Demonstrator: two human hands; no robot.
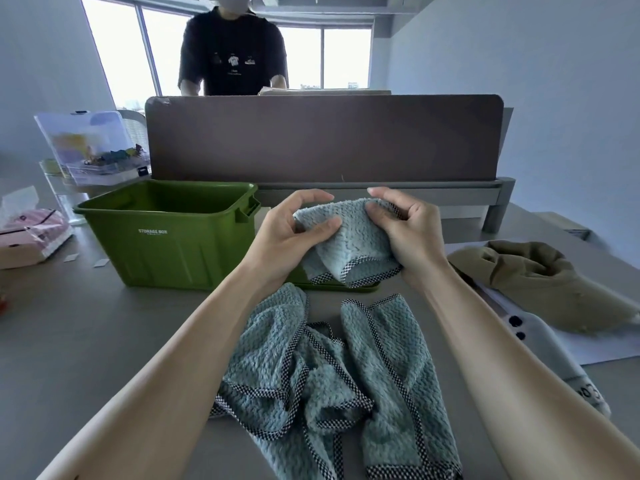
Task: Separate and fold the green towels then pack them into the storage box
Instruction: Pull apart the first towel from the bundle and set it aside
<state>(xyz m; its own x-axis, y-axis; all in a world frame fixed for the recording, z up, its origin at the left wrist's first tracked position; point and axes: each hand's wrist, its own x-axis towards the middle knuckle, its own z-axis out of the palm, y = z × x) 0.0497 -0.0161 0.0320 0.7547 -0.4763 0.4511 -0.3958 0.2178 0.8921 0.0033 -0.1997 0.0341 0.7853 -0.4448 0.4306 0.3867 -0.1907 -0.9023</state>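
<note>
1. Two hands held one green towel (346, 240) above the bench (104, 341). The left hand (294, 233) gripped its left portion and the right hand (408, 233) gripped its right portion.
2. Left fingers (311, 195) were curled over the upper edge of the towel, with the thumb pressed onto its face. Right fingers (384, 195) were curled round the bunched right edge.
3. The held towel hung just in front of the right end of the storage box (166, 244), with its checked hem lowest.
4. The remaining green towels (329, 375) lay in a crumpled heap on the bench, between the forearms and apart from the held towel.
5. The storage box stood upright and open-topped on the bench, left of the hands.
6. An olive-brown garment (540, 282) lay on the right side of the bench, with a grey garment (554, 355) bearing dark buttons just beside it.
7. A tissue pack (31, 230) and a clear plastic container (90, 147) stood at the far left.
8. A brown partition panel (322, 140) rose behind the box, and a second person (232, 53) in a dark shirt stood beyond it.
</note>
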